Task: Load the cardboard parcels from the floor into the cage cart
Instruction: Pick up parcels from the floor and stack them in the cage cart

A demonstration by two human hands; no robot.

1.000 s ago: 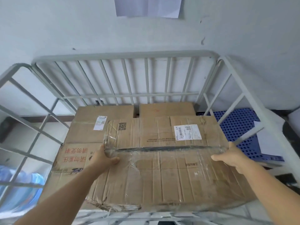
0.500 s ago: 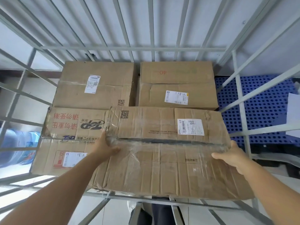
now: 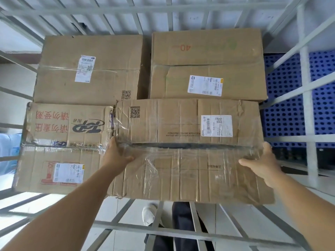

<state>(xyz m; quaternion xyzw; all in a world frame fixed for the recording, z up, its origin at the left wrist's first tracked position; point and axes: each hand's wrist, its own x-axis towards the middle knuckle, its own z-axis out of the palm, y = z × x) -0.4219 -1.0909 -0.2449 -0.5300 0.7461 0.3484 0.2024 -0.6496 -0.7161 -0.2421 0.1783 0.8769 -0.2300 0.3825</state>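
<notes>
Taped parcel [image 3: 190, 151] lowered further into cage cart [image 3: 306, 91], left hand [image 3: 116, 156] and right hand [image 3: 262, 163] gripping its ends, fingers hidden

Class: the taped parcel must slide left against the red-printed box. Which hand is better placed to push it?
Probably the right hand: it holds the tape-wrapped cardboard parcel at its right edge. The left hand sits between it and the red-printed cardboard box.

Parcel depot/warehouse: labelled cartons [image 3: 206, 66] in steel cage cart [image 3: 306, 109], blue plastic pallet [image 3: 284, 115].

hands [image 3: 192, 160] gripping taped parcel [image 3: 181, 174], cage cart [image 3: 306, 105]
</notes>
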